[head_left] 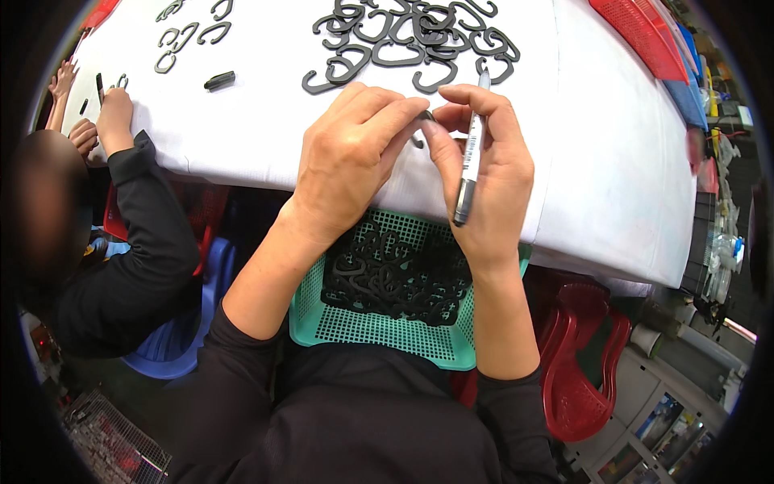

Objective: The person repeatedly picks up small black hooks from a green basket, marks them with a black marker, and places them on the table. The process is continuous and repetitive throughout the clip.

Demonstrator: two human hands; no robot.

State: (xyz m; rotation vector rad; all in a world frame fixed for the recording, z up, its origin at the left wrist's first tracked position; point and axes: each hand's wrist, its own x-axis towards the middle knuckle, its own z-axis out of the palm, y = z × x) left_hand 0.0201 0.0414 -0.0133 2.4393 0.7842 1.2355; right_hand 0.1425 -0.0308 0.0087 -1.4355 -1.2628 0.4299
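Close over the table's near edge, my left hand [347, 157] pinches a small black curved plastic hook [418, 141]; most of it is hidden by the fingers. My right hand [500, 161] grips a white and black marker pen [473, 161], tip pointing away from me. Its thumb also reaches to the hook, beside the left fingertips. Just beyond both hands lies a heap of similar black hooks [395, 55]. Below my forearms, on my lap, a green plastic basket [363, 332] holds many more black hooks [395, 274].
A black pen cap [219, 81] and a few loose hooks [214, 32] lie at left on the white-covered table [597, 161]. A co-worker's hand [114, 117] holds a pen farther left. Red baskets [645, 36] stand far right; a dark red chair [576, 363] is at lower right.
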